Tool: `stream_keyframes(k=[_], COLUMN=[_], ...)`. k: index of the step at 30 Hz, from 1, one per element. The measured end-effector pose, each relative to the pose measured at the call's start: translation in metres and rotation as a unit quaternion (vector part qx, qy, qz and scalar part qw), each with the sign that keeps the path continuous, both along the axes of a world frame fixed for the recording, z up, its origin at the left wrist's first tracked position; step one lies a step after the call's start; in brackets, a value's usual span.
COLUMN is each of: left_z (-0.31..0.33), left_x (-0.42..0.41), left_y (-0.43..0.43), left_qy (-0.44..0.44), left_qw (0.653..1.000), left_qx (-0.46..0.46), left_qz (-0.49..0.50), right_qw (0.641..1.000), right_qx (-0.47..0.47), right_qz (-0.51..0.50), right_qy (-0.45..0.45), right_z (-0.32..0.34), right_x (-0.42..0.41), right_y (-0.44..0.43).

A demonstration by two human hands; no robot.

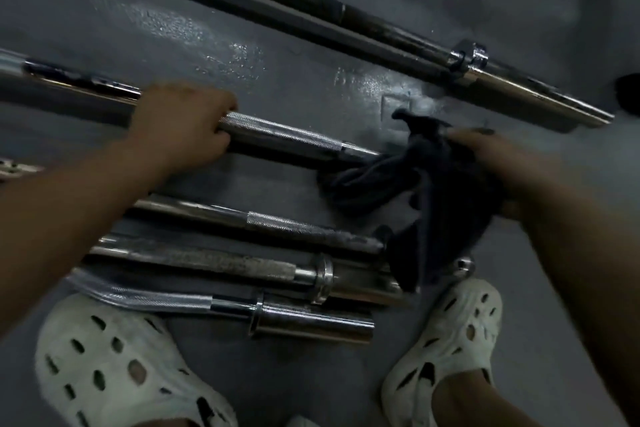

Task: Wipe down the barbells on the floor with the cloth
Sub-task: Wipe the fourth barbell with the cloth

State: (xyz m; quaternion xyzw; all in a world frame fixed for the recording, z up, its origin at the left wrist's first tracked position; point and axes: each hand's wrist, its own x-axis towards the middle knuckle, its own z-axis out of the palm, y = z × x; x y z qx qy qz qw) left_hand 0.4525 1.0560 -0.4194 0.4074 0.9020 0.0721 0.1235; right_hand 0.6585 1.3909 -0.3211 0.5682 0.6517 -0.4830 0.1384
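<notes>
On floor (311, 55), five barbells (287, 135), one cloth (433, 184), two hands (183, 125) (491, 163)

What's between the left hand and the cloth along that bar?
Only bare bar: knurled steel from the left hand, then a short smooth stretch into the cloth. Head view shows it.

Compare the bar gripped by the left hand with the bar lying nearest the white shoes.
The left hand grips the gripped bar; the nearest bar lies untouched. The gripped bar's right end is covered by the dark cloth that the right hand holds; the nearest bar's end is bare. The gripped bar looks straight; the nearest bar's shaft seems to curve. Both are chrome with knurled sections.
</notes>
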Motion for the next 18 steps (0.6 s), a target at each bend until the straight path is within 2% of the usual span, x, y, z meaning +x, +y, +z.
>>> stream_keyframes(k=[1,2,3,5,7,10,12,13,14,16,17,18], left_z=[-0.001,-0.001,-0.001,-0.001,-0.001,0.000,0.002,0.004,0.006,0.008,0.006,0.005], left_x=[0.001,0.000,-0.002,-0.007,-0.006,-0.003,-0.011,-0.020,-0.032,-0.051,-0.055,-0.054], left_y=[-0.001,-0.005,-0.011,-0.015,-0.013,-0.004,0.004,0.010,0.017,0.034,0.038,0.037], left_qy=[-0.001,-0.003,0.000,0.014,0.038,0.068,0.045,0.004,-0.065,-0.204,-0.225,-0.210], left_qw=[1.000,1.000,0.999,0.998,0.996,0.994,0.992,0.988,0.981,0.951,0.945,0.950], left_qx=[0.017,0.021,0.023,0.021,0.015,-0.037,-0.097,-0.134,-0.162,-0.211,-0.216,-0.206], left_qz=[-0.002,-0.017,-0.034,-0.064,-0.082,-0.071,-0.063,-0.071,-0.083,-0.100,-0.104,-0.105], right_qw=[0.996,0.978,0.953,0.931,0.917,0.861,0.845,0.833,0.830,0.859,0.876,0.892], right_qx=[0.084,0.192,0.260,0.288,0.332,0.368,0.355,0.353,0.348,0.336,0.336,0.328], right_qz=[0.027,0.083,0.159,0.221,0.215,0.347,0.400,0.425,0.435,0.384,0.338,0.289], right_qy=[0.011,0.001,-0.002,-0.022,-0.049,-0.044,-0.029,-0.023,-0.018,-0.042,-0.074,-0.111], right_z=[-0.009,-0.020,-0.033,-0.056,-0.073,-0.078,-0.073,-0.069,-0.063,-0.054,-0.045,-0.035], right_x=[0.000,0.001,0.004,0.005,-0.007,-0.051,-0.068,-0.064,-0.053,-0.020,-0.004,0.010], right_y=[-0.010,-0.023,-0.041,-0.080,-0.127,-0.195,-0.199,-0.184,-0.163,-0.101,-0.071,-0.046])
